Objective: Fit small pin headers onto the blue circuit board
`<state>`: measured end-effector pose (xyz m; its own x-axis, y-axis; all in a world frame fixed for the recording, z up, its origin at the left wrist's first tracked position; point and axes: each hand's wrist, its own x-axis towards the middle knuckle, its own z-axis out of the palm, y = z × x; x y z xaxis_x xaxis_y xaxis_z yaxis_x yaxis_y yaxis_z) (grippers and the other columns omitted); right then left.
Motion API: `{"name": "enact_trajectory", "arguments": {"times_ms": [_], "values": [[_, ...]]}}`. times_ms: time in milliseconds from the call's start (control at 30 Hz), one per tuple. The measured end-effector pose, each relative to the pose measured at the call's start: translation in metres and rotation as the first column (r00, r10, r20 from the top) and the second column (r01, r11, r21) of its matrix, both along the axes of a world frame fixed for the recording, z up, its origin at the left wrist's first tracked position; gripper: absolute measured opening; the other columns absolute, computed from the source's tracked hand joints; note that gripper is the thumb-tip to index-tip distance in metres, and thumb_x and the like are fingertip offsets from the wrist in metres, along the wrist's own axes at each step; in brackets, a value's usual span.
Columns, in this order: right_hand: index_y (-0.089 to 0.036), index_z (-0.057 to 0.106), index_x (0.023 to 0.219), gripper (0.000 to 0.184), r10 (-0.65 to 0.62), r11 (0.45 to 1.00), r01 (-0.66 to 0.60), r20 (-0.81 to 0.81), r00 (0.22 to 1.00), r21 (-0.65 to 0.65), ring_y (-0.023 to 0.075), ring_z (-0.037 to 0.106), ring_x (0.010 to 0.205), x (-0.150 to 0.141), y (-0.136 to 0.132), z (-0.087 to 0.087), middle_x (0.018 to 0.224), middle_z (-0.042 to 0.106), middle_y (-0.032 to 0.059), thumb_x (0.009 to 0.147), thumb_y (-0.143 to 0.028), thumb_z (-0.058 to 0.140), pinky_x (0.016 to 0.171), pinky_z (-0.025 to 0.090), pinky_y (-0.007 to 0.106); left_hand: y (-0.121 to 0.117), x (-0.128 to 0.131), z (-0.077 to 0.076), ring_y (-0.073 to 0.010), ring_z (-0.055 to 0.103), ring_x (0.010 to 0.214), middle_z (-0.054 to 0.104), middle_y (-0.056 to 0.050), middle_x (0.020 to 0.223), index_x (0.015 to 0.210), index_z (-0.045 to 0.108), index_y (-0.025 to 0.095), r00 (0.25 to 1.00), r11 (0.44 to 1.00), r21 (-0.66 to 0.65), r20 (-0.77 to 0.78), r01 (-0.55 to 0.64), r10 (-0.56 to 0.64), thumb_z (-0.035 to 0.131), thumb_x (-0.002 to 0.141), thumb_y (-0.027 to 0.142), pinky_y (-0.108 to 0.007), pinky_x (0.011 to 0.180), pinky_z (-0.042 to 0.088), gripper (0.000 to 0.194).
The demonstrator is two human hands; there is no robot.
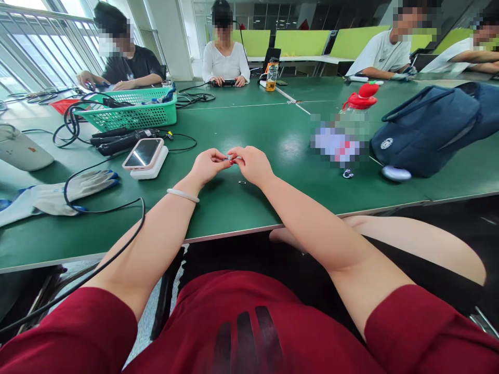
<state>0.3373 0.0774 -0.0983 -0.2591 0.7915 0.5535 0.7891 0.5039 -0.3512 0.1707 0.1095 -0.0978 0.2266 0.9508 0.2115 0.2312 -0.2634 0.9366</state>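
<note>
One broad green counter (296,174) carries everything here, its near edge running under the person's forearms. A dark blue bag (432,130) slumps on it at far right, well apart from the hands, and a green basket (132,118) of cables stands beyond them to the left. Nearer on that side lie a white glove (50,200) with blue fingertips and a phone (144,155) set on a white block (157,167), the phone being closer to the left hand. The left hand (208,165) and the right hand (255,162) meet before the person's chest, tips almost touching, each with thumb and forefinger pinched together on a small grey piece (230,157). That piece sits right between the two hands, at the very fingertips; its long axis seems to run across from one hand to the other, though the fingers hide most of it. Smallest of all, a loose piece (242,182) lies flat on the counter, apart from both hands, on the person's side of them; its long axis runs roughly left to right, and the right hand is slightly nearer.
</note>
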Motion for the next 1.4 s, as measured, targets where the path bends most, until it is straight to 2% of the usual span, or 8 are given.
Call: {"name": "enact_trajectory", "arguments": {"times_ms": [233, 467, 600, 700, 767, 967, 1133, 1400], "values": [[-0.024, 0.065, 0.119, 0.031, -0.081, 0.996, 0.085, 0.086, 0.993, -0.037, 0.0200, 0.059, 0.086, -0.002, -0.003, 0.002, 0.091, 0.068, 0.0060, 0.095, -0.026, 0.044, 0.079, 0.042, 0.030, -0.002, 0.001, 0.001, -0.0129, 0.061, 0.067, 0.068, -0.004, 0.069, 0.069, 0.060, 0.015, 0.994, 0.998, -0.043, 0.109, 0.035, -0.031, 0.080, 0.059, 0.024, -0.027, 0.066, 0.045, 0.024], [-0.019, 0.067, 0.112, 0.029, 0.003, 0.978, -0.046, -0.208, 0.978, -0.203, 0.0134, 0.058, 0.077, 0.004, 0.008, -0.004, 0.099, 0.069, 0.0034, 0.087, -0.032, 0.058, 0.078, 0.043, 0.027, 0.001, -0.001, 0.003, -0.0100, 0.058, 0.066, 0.067, -0.002, 0.072, 0.073, 0.061, 0.015, 0.988, 0.994, -0.110, 0.153, -0.021, 0.038, 0.077, 0.065, 0.027, -0.022, 0.058, 0.038, 0.022], [-0.016, 0.071, 0.093, 0.029, 0.103, 0.843, -0.206, -0.227, 0.969, -0.498, 0.0106, 0.054, 0.070, 0.021, 0.013, -0.003, 0.086, 0.068, 0.0025, 0.075, -0.038, 0.069, 0.072, 0.042, 0.026, 0.000, -0.001, 0.004, -0.0113, 0.058, 0.068, 0.069, -0.004, 0.075, 0.074, 0.060, 0.016, 0.989, 0.991, -0.119, 0.129, -0.056, 0.071, 0.078, 0.064, 0.029, -0.024, 0.060, 0.038, 0.024], [-0.017, 0.070, 0.100, 0.038, 0.216, 0.734, -0.330, -0.257, 0.942, -0.593, 0.0082, 0.051, 0.066, 0.031, 0.014, 0.000, 0.087, 0.066, 0.0005, 0.066, -0.035, 0.075, 0.070, 0.041, 0.025, -0.001, 0.000, 0.004, -0.0122, 0.057, 0.067, 0.068, -0.004, 0.073, 0.073, 0.059, 0.016, 0.991, 0.989, -0.121, 0.097, -0.083, 0.095, 0.080, 0.061, 0.028, -0.026, 0.061, 0.039, 0.027], [-0.018, 0.070, 0.097, 0.036, 0.250, 0.710, -0.324, -0.207, 0.946, -0.625, 0.0077, 0.050, 0.064, 0.031, 0.012, 0.003, 0.083, 0.064, -0.0011, 0.064, -0.029, 0.076, 0.068, 0.040, 0.024, -0.001, 0.001, 0.004, -0.0124, 0.057, 0.066, 0.068, -0.004, 0.072, 0.073, 0.059, 0.016, 0.992, 0.988, -0.127, 0.082, -0.090, 0.101, 0.081, 0.060, 0.027, -0.026, 0.060, 0.039, 0.028], [-0.017, 0.071, 0.087, 0.014, 0.151, 0.812, -0.141, -0.028, 0.988, -0.566, 0.0089, 0.051, 0.066, 0.016, 0.007, 0.004, 0.076, 0.064, -0.0010, 0.073, -0.020, 0.071, 0.063, 0.038, 0.023, -0.001, 0.001, 0.002, -0.0117, 0.057, 0.064, 0.066, -0.003, 0.070, 0.073, 0.059, 0.016, 0.994, 0.988, -0.137, 0.072, -0.067, 0.077, 0.083, 0.058, 0.027, -0.026, 0.060, 0.040, 0.030], [-0.018, 0.073, 0.087, 0.012, 0.078, 0.894, -0.050, 0.046, 0.996, -0.446, 0.0118, 0.057, 0.076, 0.012, 0.008, -0.002, 0.084, 0.068, 0.0015, 0.078, -0.015, 0.066, 0.069, 0.041, 0.023, 0.002, 0.001, 0.000, -0.0111, 0.055, 0.062, 0.064, -0.002, 0.066, 0.074, 0.060, 0.016, 0.996, 0.989, -0.134, 0.055, -0.057, 0.065, 0.083, 0.059, 0.025, -0.026, 0.059, 0.040, 0.029], [-0.019, 0.075, 0.086, 0.019, 0.091, 0.927, -0.059, 0.069, 0.993, -0.371, 0.0148, 0.063, 0.082, 0.013, 0.012, -0.005, 0.087, 0.072, 0.0028, 0.083, -0.011, 0.057, 0.076, 0.044, 0.025, 0.000, 0.000, 0.000, -0.0128, 0.056, 0.063, 0.065, -0.002, 0.066, 0.074, 0.061, 0.016, 0.998, 0.988, -0.148, 0.052, -0.034, 0.042, 0.084, 0.057, 0.026, -0.029, 0.062, 0.041, 0.030]]}}
